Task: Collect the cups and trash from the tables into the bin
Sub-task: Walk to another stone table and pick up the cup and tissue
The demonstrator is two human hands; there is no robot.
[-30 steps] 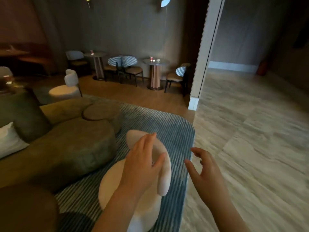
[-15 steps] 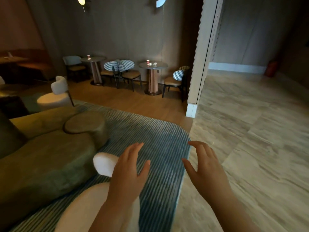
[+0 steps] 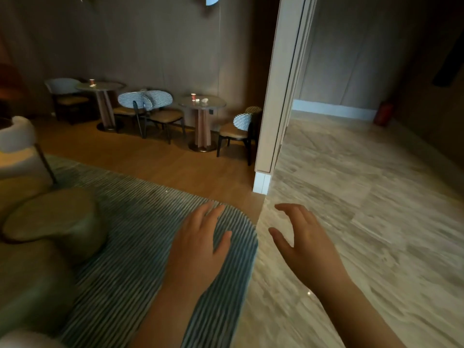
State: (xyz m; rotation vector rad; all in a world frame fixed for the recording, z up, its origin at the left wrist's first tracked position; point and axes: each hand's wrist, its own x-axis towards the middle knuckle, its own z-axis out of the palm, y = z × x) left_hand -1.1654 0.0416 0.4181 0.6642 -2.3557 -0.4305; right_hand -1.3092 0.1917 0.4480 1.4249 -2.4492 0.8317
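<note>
The left hand [image 3: 200, 249] and right hand [image 3: 307, 244] hang empty, fingers loosely spread — well ahead of them a cup [image 3: 193, 97] and crumpled paper [image 3: 205, 100] sit on a round table [image 3: 213, 105], with a second cup [image 3: 92, 81] farther left.

Left grip [image 3: 198, 249] and right grip [image 3: 306, 244] near, palms down, fingers loosely spread, holding nothing. Left one over striped rug [image 3: 130, 222], right one over marble floor [image 3: 364, 197]. Far: round desk [image 3: 216, 105] carrying red cup [image 3: 193, 97], white crumpled scrap [image 3: 205, 100] just beside it. Further left: second desk [image 3: 113, 87] with second cup [image 3: 92, 81]. Chairs [image 3: 165, 116] between the desks.
</note>
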